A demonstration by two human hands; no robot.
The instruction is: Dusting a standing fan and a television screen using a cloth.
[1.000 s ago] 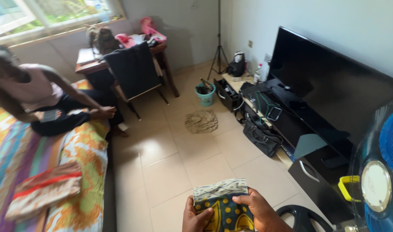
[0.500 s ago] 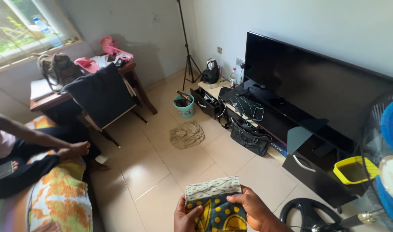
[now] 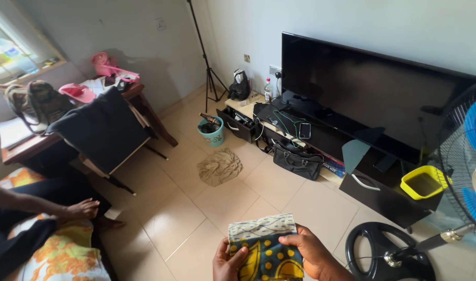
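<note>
A folded cloth (image 3: 264, 244) is sitting between the left hand (image 3: 227, 263) and right hand (image 3: 308, 252); beyond it a rag (image 3: 220, 166) is lying on the floor (image 3: 217, 203), a handbag (image 3: 297, 161) leaning below the television (image 3: 368, 93), a fan (image 3: 456, 171) standing right.

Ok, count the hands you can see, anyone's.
3. The left hand and right hand hold the folded cloth at the bottom of the picture. A third hand, another person's, rests on the bed at left. That person's other hand is out of view.
</note>
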